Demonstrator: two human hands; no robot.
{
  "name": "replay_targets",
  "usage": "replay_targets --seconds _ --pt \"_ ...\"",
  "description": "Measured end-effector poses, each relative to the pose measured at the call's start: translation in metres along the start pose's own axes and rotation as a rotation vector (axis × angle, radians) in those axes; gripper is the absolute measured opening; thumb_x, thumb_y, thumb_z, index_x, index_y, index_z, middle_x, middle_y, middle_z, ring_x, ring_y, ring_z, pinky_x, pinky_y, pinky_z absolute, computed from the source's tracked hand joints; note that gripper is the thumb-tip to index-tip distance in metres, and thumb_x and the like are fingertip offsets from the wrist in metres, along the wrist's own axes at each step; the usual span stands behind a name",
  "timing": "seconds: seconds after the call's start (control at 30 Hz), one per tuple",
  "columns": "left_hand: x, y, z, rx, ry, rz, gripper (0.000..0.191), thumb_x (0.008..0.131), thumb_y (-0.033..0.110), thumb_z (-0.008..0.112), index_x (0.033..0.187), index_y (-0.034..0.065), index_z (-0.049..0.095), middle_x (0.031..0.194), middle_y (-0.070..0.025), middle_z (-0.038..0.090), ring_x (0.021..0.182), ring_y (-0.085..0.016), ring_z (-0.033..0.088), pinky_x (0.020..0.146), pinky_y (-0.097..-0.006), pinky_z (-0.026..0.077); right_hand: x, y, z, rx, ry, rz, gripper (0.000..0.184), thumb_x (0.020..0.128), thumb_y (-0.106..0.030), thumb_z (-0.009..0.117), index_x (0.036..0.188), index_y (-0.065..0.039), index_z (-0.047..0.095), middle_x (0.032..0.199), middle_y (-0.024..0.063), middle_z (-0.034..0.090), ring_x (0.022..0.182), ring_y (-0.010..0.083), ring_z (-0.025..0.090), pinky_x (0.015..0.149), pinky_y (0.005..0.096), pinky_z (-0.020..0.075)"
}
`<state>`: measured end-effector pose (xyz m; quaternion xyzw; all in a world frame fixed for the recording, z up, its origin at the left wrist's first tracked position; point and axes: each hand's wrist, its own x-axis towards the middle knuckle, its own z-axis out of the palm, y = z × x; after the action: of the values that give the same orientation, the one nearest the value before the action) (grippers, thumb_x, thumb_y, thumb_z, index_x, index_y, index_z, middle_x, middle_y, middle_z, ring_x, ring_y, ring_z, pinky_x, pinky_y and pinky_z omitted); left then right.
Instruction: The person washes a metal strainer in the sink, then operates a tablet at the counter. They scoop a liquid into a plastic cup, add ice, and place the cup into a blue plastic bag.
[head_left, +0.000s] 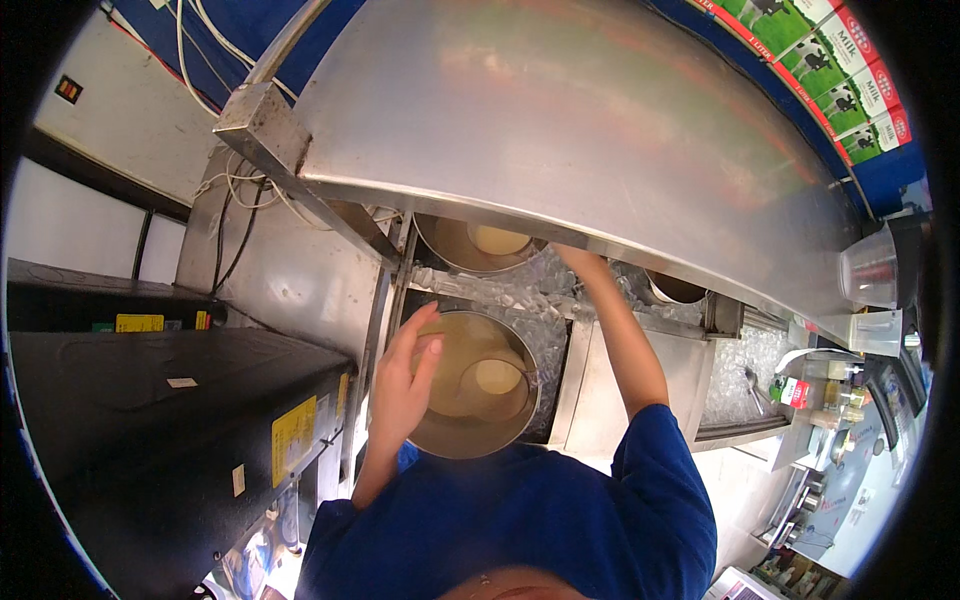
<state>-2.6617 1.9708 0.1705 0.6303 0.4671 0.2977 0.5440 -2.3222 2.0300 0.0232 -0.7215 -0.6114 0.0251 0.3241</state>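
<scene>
A round steel pot (474, 444) stands in front of me with a pale, cream-coloured liquid (450, 397) in it. My left hand (405, 375) is over the pot's left rim, fingers apart and nothing seen in them. Beyond, my right hand (571, 259) reaches under the front edge of a steel shelf (585, 120). The shelf hides its fingers, so I cannot tell what they touch. Ice cubes (525, 281) lie around that hand. To its left is a second steel pot (442, 244), partly under the shelf, also holding something pale.
A third round container (671, 289) sits in the ice at right. Further right, a metal scoop (754, 390) lies in an ice bin (727, 367). Clear plastic measuring jugs (870, 274) and milk cartons (847, 97) stand on the right. Black boxes (172, 420) fill the left side.
</scene>
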Motion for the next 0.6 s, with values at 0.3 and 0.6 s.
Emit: replay_targets --seconds 0.3,0.6 --pt "0.002 -0.003 0.002 0.025 -0.004 0.032 0.036 0.098 0.014 0.052 0.133 0.0018 0.051 0.129 -0.0171 0.059 0.104 -0.026 0.067 0.092 -0.0347 0.048 0.01 -0.005 0.013 0.029 -0.212 0.066 0.04 0.088 -0.027 0.063 0.119 -0.002 0.061 0.122 0.0203 0.062 0.115 0.0371 0.056 0.098 0.0435 0.0447" --pt "0.002 -0.002 0.001 0.053 -0.007 0.037 0.035 0.099 0.016 0.052 0.131 0.0019 0.053 0.127 -0.0175 0.06 0.103 -0.027 0.066 0.09 -0.0354 0.049 0.01 0.012 0.018 0.035 -0.015 -0.075 0.024 0.091 -0.022 0.06 0.105 -0.003 0.065 0.093 0.0132 0.064 0.089 0.0256 0.058 0.08 0.0371 0.0447"
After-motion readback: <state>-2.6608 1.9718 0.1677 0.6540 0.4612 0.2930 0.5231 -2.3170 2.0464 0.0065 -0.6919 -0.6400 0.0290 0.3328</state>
